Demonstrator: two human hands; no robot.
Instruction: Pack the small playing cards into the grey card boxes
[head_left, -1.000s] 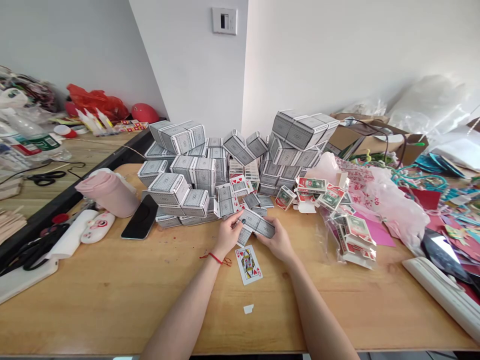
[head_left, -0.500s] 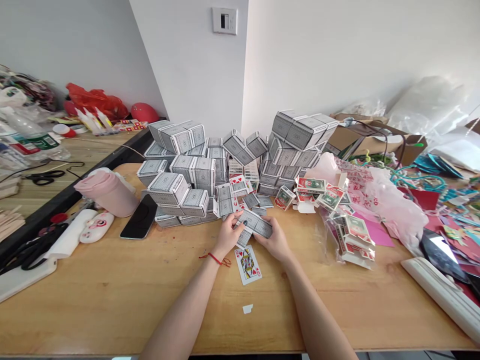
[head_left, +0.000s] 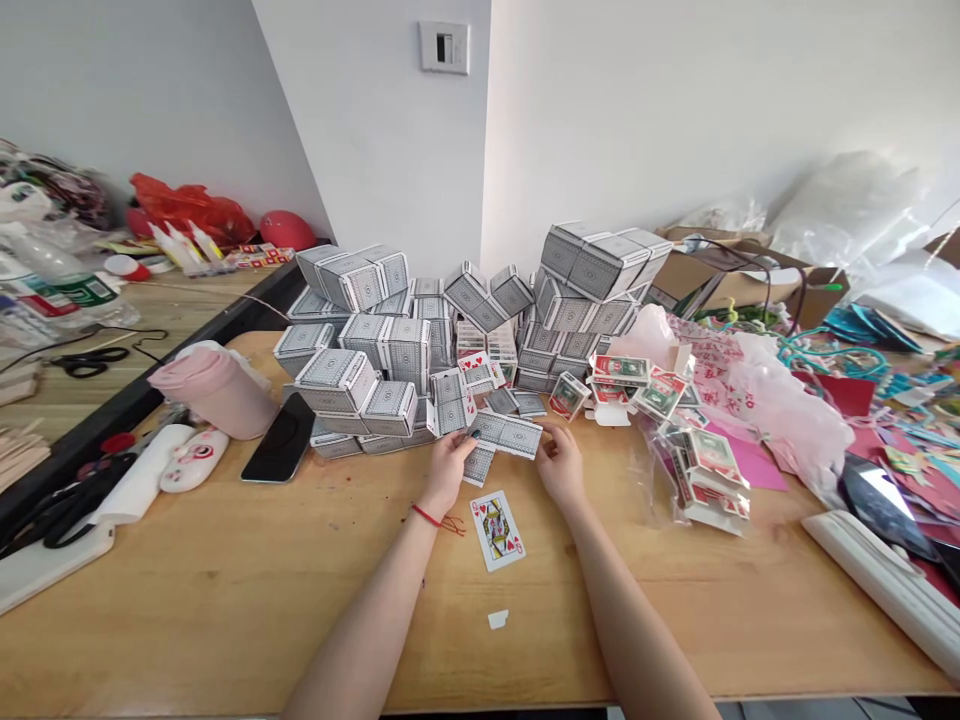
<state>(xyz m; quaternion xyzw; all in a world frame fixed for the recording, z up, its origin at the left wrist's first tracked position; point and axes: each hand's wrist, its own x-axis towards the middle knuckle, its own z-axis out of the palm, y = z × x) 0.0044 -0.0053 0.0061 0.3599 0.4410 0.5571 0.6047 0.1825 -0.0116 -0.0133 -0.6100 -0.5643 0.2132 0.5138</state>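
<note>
In the head view, a flat strip of joined playing cards (head_left: 514,436), grey patterned backs up, spans between my hands. My left hand (head_left: 448,470) pinches its left end, thumb on top. At the right end, the curled fingers of my right hand (head_left: 561,466) grip the edge. Another grey-backed card piece (head_left: 478,463) hangs or lies under the strip by my left fingers; whether the two are joined I cannot tell. On the table nearer me lies a queen of hearts (head_left: 498,530), face up. Just beyond my hands are folded card pieces (head_left: 451,403).
Stacked grey card blocks (head_left: 364,375) rise behind my left hand, with more blocks (head_left: 600,265) at the back right. Opened card boxes (head_left: 709,465) lie to the right. A black phone (head_left: 279,440) and a pink roll (head_left: 217,385) are at left; a paper scrap (head_left: 498,620) lies in front.
My right hand has shifted outward to the strip's right end, its fingers now curled at the edge. My left hand has moved slightly left and lower. More of the strip's patterned side shows.
</note>
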